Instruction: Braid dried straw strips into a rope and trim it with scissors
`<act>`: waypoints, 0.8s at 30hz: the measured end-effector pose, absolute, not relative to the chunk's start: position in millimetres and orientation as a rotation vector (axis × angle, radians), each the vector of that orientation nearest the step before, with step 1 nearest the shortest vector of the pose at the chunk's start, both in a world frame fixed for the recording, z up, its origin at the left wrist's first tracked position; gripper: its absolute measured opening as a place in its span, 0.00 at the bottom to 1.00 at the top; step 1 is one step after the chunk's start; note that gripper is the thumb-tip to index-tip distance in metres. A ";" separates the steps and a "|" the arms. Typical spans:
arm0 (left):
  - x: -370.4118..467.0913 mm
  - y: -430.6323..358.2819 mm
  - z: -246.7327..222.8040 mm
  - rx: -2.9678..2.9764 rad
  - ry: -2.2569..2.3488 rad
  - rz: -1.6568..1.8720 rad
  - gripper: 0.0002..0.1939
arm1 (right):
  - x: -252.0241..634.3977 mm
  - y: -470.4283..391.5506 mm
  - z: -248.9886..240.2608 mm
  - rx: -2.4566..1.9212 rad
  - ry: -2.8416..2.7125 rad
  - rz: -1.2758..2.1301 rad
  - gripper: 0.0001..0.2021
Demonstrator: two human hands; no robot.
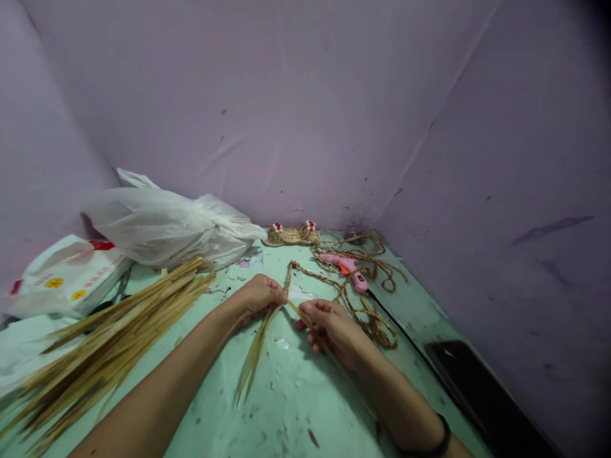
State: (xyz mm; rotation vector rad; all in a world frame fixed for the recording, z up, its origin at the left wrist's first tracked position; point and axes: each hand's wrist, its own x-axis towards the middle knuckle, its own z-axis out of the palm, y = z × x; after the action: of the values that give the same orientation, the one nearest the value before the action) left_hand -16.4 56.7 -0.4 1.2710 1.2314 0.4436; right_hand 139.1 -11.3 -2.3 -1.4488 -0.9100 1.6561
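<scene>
At the middle of the green table, my left hand [261,294] pinches the lower end of a twisted straw cord [289,280]. Loose dry leaf strips [255,356] hang from that pinch toward me. Just to the right, my right hand [327,323] has its fingers closed on another leaf strip [300,313], which runs from the same point. From there the cord goes up, bends, and trails right into a tangle of finished cord [375,324].
A bundle of dry leaves [114,337] lies at the left, near a white plastic bag [172,226] and a white packet [67,273]. Behind are a woven piece [291,236] and a pink glue gun [351,267]. A black tray-like object [482,394] sits at the right.
</scene>
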 end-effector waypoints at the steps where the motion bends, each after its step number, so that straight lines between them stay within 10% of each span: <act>1: -17.0 56.9 -0.6 1.279 1.227 0.443 0.08 | 142.5 -18.6 -5.0 -1.469 -0.927 1.627 0.12; 24: -16.6 59.4 -8.1 1.344 1.219 0.373 0.08 | 149.6 -63.1 -15.1 -1.618 -1.091 1.453 0.05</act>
State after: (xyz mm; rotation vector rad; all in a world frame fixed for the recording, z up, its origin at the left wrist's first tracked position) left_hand -16.6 59.4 -8.1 1.3437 1.2190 0.3732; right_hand 149.6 -63.1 -15.1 -1.6178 -1.0913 1.4535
